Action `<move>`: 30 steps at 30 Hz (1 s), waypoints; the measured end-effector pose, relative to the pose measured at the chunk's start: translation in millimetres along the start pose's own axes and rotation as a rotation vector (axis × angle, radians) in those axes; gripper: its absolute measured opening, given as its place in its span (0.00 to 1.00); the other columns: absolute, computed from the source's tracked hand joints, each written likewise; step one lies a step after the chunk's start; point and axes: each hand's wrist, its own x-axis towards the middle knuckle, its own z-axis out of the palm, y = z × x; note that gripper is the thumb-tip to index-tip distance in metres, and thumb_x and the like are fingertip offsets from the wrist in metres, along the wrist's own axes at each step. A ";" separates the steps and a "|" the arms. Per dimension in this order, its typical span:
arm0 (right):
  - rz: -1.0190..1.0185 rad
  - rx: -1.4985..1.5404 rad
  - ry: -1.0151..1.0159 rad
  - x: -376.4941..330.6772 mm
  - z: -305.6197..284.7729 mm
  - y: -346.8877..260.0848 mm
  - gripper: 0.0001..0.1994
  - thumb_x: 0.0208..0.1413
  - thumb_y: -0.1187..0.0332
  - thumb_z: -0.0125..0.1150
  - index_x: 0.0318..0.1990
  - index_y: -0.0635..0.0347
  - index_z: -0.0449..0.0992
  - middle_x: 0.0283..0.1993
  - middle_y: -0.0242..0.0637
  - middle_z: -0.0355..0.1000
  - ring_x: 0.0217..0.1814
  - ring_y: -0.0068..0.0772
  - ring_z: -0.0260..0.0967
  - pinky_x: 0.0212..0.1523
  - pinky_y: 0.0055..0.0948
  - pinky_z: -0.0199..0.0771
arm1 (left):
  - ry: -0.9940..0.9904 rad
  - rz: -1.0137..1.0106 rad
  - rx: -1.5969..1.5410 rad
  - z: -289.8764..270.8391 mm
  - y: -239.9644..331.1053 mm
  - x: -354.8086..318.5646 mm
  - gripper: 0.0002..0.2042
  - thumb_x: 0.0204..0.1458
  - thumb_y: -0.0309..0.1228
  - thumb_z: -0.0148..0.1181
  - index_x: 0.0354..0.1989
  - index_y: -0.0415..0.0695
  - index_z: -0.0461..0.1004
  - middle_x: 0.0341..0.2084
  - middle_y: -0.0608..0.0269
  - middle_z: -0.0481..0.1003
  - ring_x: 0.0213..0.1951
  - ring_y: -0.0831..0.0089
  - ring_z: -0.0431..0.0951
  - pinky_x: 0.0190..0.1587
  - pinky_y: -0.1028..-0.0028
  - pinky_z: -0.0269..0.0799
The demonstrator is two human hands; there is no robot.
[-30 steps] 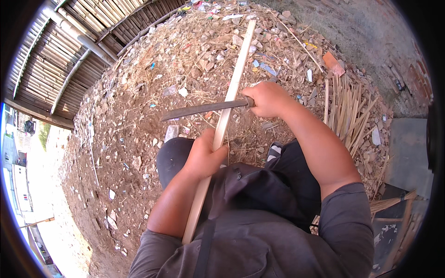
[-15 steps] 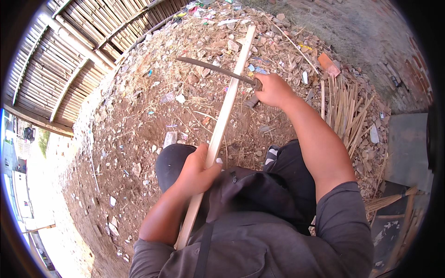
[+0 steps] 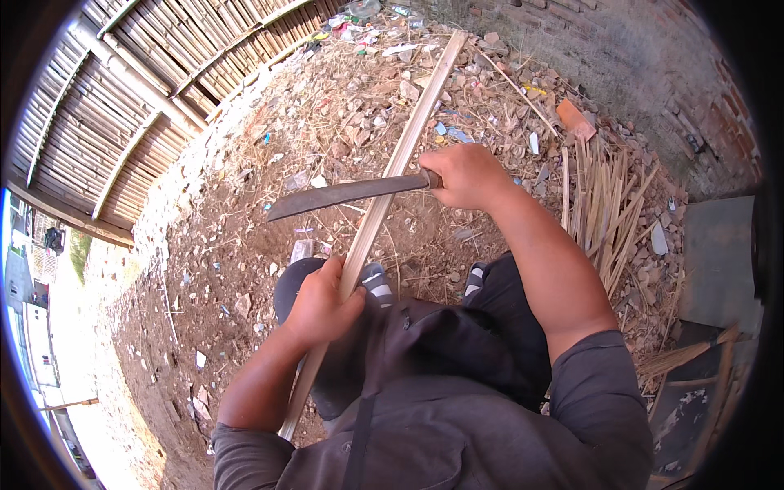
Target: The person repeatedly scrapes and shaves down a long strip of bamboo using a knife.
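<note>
- I'm clamping left fingers (image 3: 325, 273) on the pale strip (image 3: 422, 114), slanting over the ground (image 3: 204, 269).
- I'm wrapping right fingers (image 3: 435, 158) round the machete (image 3: 351, 193), blade crossing the strip.
- Strip's looking whole, shaving seemingly partway, some likely remaining; thin sticks (image 3: 604, 200) lying right, maybe done.

Bright daylight, fisheye-curved, with black corners.
Glare bleaches the ground (image 3: 188, 343) to white at left, with a blue fringe at the rim; the shirt (image 3: 474, 425) stays dark. The bamboo wall (image 3: 204, 49) bends edgeward, while the blade (image 3: 351, 193) looks fairly sharp.
</note>
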 end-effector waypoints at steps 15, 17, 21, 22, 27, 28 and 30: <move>0.062 -0.040 -0.038 -16.5 -14.0 33.0 0.09 0.44 0.63 0.67 0.35 0.51 0.78 0.26 0.42 0.75 0.33 0.52 0.76 0.33 0.47 0.73 | 0.190 0.059 -0.036 23.8 19.5 78.6 0.20 0.56 0.45 0.64 0.39 0.37 0.77 0.27 0.44 0.78 0.34 0.51 0.82 0.38 0.59 0.74; 0.092 -0.002 -0.077 -10.0 -9.1 22.8 0.09 0.44 0.64 0.65 0.36 0.49 0.79 0.27 0.42 0.76 0.35 0.51 0.77 0.35 0.48 0.74 | 0.099 0.028 -0.076 24.1 -0.1 77.4 0.19 0.56 0.43 0.65 0.43 0.37 0.77 0.29 0.45 0.79 0.35 0.53 0.82 0.39 0.60 0.74; 0.121 0.089 -0.151 2.9 19.4 9.5 0.14 0.46 0.58 0.69 0.43 0.46 0.81 0.29 0.43 0.77 0.34 0.51 0.77 0.35 0.45 0.75 | 0.042 0.008 -0.171 10.3 -15.1 63.1 0.17 0.55 0.40 0.65 0.44 0.38 0.78 0.28 0.49 0.79 0.33 0.55 0.81 0.38 0.60 0.74; 0.167 0.038 -0.179 2.8 13.8 12.4 0.16 0.46 0.60 0.69 0.44 0.48 0.81 0.30 0.45 0.77 0.35 0.52 0.77 0.35 0.45 0.75 | 0.012 -0.020 -0.141 3.7 -9.1 68.5 0.17 0.54 0.40 0.66 0.43 0.38 0.78 0.27 0.49 0.79 0.32 0.54 0.81 0.36 0.60 0.73; 0.161 0.088 -0.112 -1.8 2.8 0.0 0.18 0.44 0.63 0.69 0.46 0.50 0.81 0.33 0.49 0.78 0.37 0.53 0.77 0.38 0.45 0.76 | 0.028 0.071 -0.097 -5.4 -7.3 73.8 0.18 0.54 0.43 0.66 0.42 0.39 0.78 0.31 0.46 0.79 0.35 0.51 0.81 0.40 0.58 0.74; 0.151 0.073 -0.134 -1.5 0.6 -4.2 0.18 0.44 0.63 0.69 0.46 0.50 0.81 0.32 0.47 0.78 0.36 0.53 0.77 0.38 0.45 0.76 | 0.023 0.034 -0.132 -4.7 -5.0 71.2 0.19 0.54 0.44 0.66 0.42 0.38 0.78 0.31 0.45 0.80 0.36 0.51 0.81 0.40 0.57 0.74; 0.066 -0.060 -0.137 -3.1 7.3 -2.0 0.16 0.44 0.65 0.67 0.44 0.48 0.80 0.33 0.45 0.79 0.39 0.51 0.78 0.42 0.47 0.78 | 0.070 0.003 -0.145 8.3 -14.1 70.6 0.23 0.54 0.48 0.65 0.41 0.35 0.78 0.29 0.43 0.79 0.35 0.49 0.81 0.40 0.57 0.74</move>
